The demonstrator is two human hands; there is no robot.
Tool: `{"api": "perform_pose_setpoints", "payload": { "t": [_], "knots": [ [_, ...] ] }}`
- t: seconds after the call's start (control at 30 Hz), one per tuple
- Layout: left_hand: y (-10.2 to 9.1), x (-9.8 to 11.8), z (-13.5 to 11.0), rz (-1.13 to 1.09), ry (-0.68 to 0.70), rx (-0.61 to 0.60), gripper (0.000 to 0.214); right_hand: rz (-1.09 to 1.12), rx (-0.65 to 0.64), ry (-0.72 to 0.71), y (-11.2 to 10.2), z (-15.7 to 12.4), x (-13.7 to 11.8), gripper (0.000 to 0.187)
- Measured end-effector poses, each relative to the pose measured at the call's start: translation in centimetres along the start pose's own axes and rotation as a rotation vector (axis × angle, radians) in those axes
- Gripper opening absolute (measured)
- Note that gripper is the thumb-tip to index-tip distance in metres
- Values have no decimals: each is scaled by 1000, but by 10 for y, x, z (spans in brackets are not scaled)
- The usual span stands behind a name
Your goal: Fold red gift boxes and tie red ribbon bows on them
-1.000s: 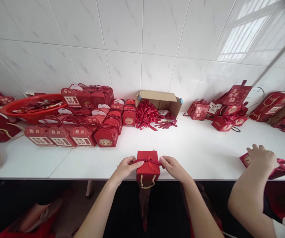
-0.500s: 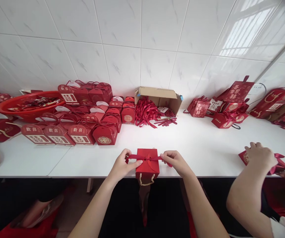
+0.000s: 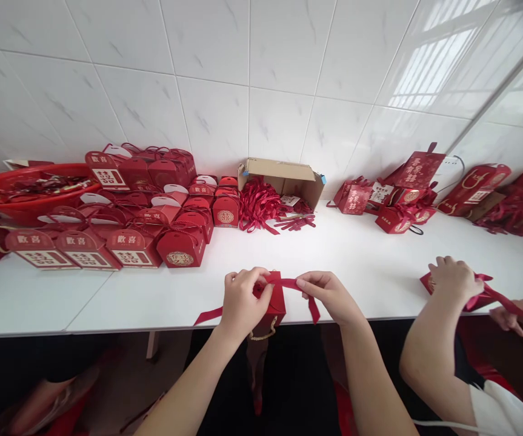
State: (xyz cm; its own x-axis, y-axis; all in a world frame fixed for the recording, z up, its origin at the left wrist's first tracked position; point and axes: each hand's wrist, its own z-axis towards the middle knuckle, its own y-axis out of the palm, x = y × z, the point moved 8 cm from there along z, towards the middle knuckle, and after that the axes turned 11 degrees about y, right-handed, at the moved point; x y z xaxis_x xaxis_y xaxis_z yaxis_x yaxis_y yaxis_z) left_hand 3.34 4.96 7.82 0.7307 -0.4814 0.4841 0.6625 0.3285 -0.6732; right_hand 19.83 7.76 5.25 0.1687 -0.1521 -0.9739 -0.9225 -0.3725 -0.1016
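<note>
Left hand shifts in over the red box; ribbon's left end now trails free

Smooth card forms the box, a squarish block at the table's near edge, roughly midway along; its twisted, rope-like cream handle overhangs that edge. Flat, satiny red ribbon crosses the top. Left thumb and fingertips press together on it there, hiding much of the box; the right hand pinches it just past the box's right side, an angled-cut tail drooping below.

Earlier, the left hand held the ribbon out beside the box; now that end sticks out loose behind the wrist. The right hand keeps its pinch.

At the table's far edge, a cardboard carton lies behind a tangled, shiny ribbon heap. Leftward stand rows of round-topped boxes, then a red basin. Toward the near right corner, a co-worker's hand rests on another box.
</note>
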Motion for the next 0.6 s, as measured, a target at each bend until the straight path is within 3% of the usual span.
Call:
{"api": "perform_pose_setpoints", "payload": {
  "t": [0.17,0.3,0.4,0.5,0.6],
  "knots": [
    [-5,-4,0,47,-2,50,19,-232,9,-73,14,1,1,36],
    [-5,1,2,4,0,65,19,-237,20,-150,36,10,-4,39],
    [-9,-1,1,-148,-43,87,21,-199,22,-197,46,16,-7,27],
    [-12,-12,-7,-349,-105,84,29,-156,87,-225,44,18,-6,19],
    [-16,-37,-23,-359,-227,137,23,-158,152,-300,41,14,-8,17]
  ]
}}
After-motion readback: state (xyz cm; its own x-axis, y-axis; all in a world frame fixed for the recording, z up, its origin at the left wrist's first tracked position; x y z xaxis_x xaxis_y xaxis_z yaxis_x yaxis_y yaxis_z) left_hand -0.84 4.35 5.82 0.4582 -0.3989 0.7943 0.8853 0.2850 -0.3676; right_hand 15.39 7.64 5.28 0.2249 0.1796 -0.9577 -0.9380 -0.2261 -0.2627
